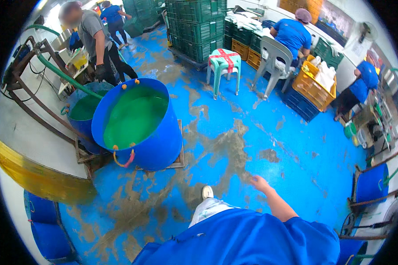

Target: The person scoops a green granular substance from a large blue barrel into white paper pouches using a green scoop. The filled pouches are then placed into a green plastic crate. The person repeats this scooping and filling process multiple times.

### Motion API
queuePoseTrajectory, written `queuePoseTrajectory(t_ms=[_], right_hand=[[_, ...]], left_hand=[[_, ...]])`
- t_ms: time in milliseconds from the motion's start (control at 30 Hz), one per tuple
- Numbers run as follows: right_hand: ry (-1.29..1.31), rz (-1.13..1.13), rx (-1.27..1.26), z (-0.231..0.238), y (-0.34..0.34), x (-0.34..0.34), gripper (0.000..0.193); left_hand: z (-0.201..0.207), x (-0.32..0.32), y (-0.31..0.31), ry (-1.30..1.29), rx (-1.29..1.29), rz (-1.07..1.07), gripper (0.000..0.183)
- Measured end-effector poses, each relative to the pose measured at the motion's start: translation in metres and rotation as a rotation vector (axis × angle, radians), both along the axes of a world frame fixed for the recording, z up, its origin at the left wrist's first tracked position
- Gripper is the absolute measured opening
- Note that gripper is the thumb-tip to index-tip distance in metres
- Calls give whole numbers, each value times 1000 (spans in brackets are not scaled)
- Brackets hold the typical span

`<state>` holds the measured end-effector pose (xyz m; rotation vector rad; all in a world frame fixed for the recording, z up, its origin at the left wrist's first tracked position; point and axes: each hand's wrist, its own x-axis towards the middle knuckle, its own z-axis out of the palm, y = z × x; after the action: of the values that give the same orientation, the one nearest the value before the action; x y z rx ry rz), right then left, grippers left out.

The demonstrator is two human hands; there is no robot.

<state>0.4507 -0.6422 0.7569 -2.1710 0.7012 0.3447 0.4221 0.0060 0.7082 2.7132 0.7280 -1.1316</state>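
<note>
My right hand (260, 182) hangs in the air over the blue floor, its fingers loosely apart and nothing visible in it. My left hand is out of the picture. Ahead and to the left of me stands a big blue tub (161, 137) holding green liquid, with orange and pink rope handles on its rim. It rests on a wooden pallet (181, 148), apart from my hand. Behind it is a second blue tub (77, 84), also with green contents and a green hose (68, 77) reaching into it.
A worker in grey (97, 39) is beside the tubs. Green crates (197, 31) are stacked ahead. A stool (224, 66), a grey chair (276, 53) with a seated person in blue, and orange crates (316, 86) stand right of them. Brown worn patches (225, 145) mark the floor.
</note>
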Motion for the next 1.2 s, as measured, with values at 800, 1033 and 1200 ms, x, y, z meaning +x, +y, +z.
queuePoseTrajectory(t_ms=[800, 1033, 1200], right_hand=[[43, -72, 30, -34, -382, 654, 33], [-192, 190, 147, 42, -336, 990, 30], [251, 240, 88, 9, -337, 1044, 34]], left_hand=[[157, 807, -547, -504, -1020, -54, 28], [169, 947, -462, -517, -468, 35, 37], [218, 1153, -456, -647, -421, -193, 40]])
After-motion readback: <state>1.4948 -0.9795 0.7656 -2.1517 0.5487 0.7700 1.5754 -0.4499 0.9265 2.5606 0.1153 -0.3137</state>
